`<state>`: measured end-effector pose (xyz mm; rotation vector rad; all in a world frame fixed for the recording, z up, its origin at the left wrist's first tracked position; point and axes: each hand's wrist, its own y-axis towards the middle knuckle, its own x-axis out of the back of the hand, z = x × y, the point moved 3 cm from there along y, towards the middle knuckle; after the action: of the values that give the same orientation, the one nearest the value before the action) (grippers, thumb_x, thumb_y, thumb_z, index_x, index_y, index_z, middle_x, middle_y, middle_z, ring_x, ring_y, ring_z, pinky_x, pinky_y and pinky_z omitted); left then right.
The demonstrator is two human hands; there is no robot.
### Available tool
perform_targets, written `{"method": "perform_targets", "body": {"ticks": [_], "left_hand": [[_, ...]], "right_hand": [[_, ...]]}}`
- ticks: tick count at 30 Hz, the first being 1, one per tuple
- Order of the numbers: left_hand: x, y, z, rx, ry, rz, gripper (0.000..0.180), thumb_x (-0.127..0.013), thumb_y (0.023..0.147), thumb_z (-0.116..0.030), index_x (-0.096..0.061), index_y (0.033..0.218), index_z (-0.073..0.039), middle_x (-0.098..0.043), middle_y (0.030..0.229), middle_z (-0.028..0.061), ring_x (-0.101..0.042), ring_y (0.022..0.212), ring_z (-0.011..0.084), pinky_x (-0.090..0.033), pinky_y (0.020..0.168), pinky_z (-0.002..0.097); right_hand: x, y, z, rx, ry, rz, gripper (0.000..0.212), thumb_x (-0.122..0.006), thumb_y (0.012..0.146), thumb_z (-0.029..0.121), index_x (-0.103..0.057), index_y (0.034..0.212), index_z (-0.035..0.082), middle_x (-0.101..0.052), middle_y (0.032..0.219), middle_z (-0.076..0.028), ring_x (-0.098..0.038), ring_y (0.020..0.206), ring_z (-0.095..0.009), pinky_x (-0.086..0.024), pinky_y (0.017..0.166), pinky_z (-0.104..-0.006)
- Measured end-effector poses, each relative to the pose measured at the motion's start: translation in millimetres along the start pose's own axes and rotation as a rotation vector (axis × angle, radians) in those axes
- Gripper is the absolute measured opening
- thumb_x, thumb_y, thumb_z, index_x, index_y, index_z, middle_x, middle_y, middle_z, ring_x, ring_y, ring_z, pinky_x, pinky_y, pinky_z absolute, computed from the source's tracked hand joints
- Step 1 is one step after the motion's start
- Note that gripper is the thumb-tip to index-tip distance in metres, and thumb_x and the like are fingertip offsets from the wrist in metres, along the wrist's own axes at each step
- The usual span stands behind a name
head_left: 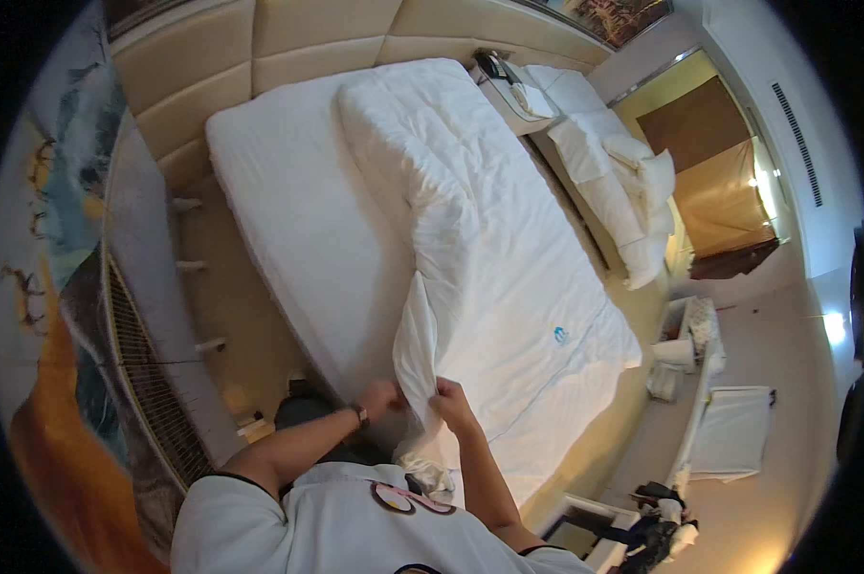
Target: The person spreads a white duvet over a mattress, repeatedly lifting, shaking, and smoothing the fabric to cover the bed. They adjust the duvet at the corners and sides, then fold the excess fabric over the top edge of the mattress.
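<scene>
A white duvet (509,277) lies bunched over the right part of the bed, with a small blue emblem and a thin blue line near its lower right. Its near edge is lifted into a fold in front of me. My right hand (451,404) is closed on that edge, fingers pinching the cloth. Close to the same fold, on its left, is my left hand (382,394), with a band on the wrist. Motion blurs its fingers, so its grip is unclear. Under the duvet, the bare left side of the white mattress (298,201) shows.
A padded beige headboard (317,38) runs behind the bed. A nightstand (513,100) and a second bed with piled white pillows (595,187) stand to the right. On the left is a grey panel (145,277) with feet. A desk corner (585,526) is at lower right.
</scene>
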<state>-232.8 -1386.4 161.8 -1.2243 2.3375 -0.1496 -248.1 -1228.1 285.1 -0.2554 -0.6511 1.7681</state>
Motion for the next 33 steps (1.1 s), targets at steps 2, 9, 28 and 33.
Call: {"method": "perform_targets", "body": {"ticks": [2,9,28,33], "left_hand": [[21.7,35.2,-35.7,0.323,-0.816,-0.166,0.046,-0.069,0.082,-0.033,-0.060,0.117,-0.005,-0.063,0.114,0.0117,-0.059,0.102,0.0261,-0.045,0.091,0.0417],[57.3,103.9,-121.6,-0.016,-0.494,-0.726,0.057,-0.073,0.078,-0.033,-0.053,0.119,0.002,-0.062,0.112,0.0169,-0.060,0.099,0.0309,-0.046,0.086,0.0426],[114.4,36.1,-86.7,0.216,-0.849,-0.433,0.051,-0.047,0.092,-0.051,-0.057,0.118,-0.008,-0.062,0.114,0.0079,-0.058,0.105,0.0239,-0.045,0.093,0.0382],[117.4,99.9,-152.4,0.381,-1.050,-0.357,0.056,-0.047,0.093,-0.044,-0.047,0.132,-0.003,-0.058,0.120,0.0146,-0.054,0.109,0.0295,-0.040,0.099,0.0435]], "right_hand": [[-5.3,-34.7,41.0,-0.030,0.064,-0.015,0.044,-0.045,0.068,-0.007,-0.062,0.109,-0.006,-0.064,0.097,-0.003,-0.058,0.089,-0.012,-0.045,0.082,-0.0263],[-6.8,-29.3,34.9,-0.142,-0.421,0.043,0.033,-0.048,0.076,-0.006,-0.066,0.103,0.000,-0.066,0.091,-0.003,-0.059,0.084,-0.010,-0.048,0.076,-0.0261],[-43.5,171.0,55.0,-0.007,0.691,-0.044,0.036,-0.037,0.067,-0.019,-0.064,0.088,-0.007,-0.067,0.083,-0.014,-0.064,0.073,-0.022,-0.054,0.070,-0.0340],[-13.4,142.6,86.3,-0.021,0.868,0.021,0.043,-0.034,0.064,-0.021,-0.062,0.094,-0.009,-0.067,0.088,-0.016,-0.066,0.081,-0.024,-0.055,0.079,-0.0377]]}}
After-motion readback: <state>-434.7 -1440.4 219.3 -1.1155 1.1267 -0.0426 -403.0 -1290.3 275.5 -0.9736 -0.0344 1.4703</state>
